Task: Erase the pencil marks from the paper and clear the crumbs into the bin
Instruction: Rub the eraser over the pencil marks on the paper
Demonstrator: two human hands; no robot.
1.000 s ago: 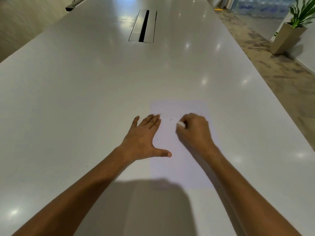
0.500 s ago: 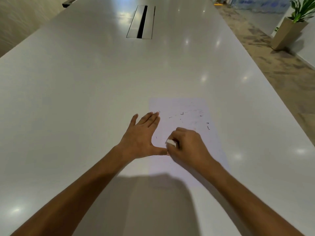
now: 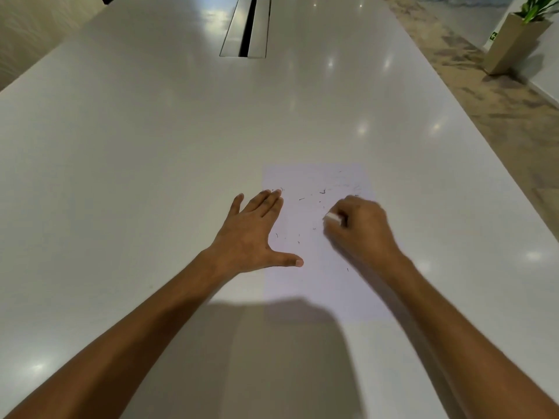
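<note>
A white sheet of paper (image 3: 308, 285) lies on the white table (image 3: 151, 146) in front of me. Dark eraser crumbs (image 3: 322, 192) are scattered over its upper half, and faint pencil marks show near its top right corner. My left hand (image 3: 252, 234) lies flat with fingers spread, pressing on the paper's left edge, thumb stretched across the sheet. My right hand (image 3: 358, 229) grips a small white eraser (image 3: 332, 217) and holds it down on the paper's right half. No bin is in view.
A metal cable hatch (image 3: 246, 25) is set into the table far ahead. The table's right edge runs diagonally, with patterned carpet (image 3: 499, 110) beyond. A tan planter (image 3: 511, 43) with a green plant stands on the floor at the top right.
My right hand swept the eraser down toward my left thumb, then back up and right across the paper. More crumbs lie on the sheet. My left hand stayed put.
</note>
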